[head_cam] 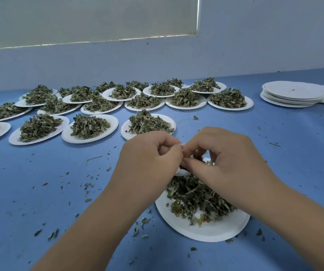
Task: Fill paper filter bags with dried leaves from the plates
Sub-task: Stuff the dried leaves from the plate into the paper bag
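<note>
Over the round paper plate (206, 231) of crumbly leaves (196, 198), left hand (149, 153) and right hand (223, 153) together pinch a white filter bag (182, 172).

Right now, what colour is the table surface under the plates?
Blue table surface, seen in the head view.

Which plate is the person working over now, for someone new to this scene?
On the blue table, find the left hand and right hand pinching a white paper filter bag. The round white paper plate beneath them sits alone nearest the camera; the other leaf plates crowd together farther back.
</note>
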`<action>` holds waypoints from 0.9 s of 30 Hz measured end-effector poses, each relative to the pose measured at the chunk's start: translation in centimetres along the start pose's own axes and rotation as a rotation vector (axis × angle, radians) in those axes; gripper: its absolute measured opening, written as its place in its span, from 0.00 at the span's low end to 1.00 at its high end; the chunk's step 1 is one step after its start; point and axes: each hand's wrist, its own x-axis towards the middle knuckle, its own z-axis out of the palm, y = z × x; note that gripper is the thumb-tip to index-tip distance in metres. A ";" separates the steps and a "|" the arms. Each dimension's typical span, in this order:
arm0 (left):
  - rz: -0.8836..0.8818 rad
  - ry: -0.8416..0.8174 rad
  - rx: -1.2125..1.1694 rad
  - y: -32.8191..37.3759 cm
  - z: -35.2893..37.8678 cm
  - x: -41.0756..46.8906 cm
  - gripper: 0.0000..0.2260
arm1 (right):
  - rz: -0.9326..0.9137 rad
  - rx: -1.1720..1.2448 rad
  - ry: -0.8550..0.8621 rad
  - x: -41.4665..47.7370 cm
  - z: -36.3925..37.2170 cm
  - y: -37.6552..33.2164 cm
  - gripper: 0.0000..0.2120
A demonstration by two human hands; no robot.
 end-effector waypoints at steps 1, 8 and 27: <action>0.000 0.006 0.001 0.0 0.0 0.0 0.08 | 0.015 0.054 0.015 0.0 -0.2 -0.1 0.08; -0.101 0.055 -0.172 0.1 -0.6 0.3 0.08 | 0.092 0.149 0.044 0.0 -1.3 -0.1 0.15; -0.043 0.099 -0.084 -0.4 -0.5 0.5 0.08 | -0.021 0.143 0.088 0.1 -0.5 0.3 0.10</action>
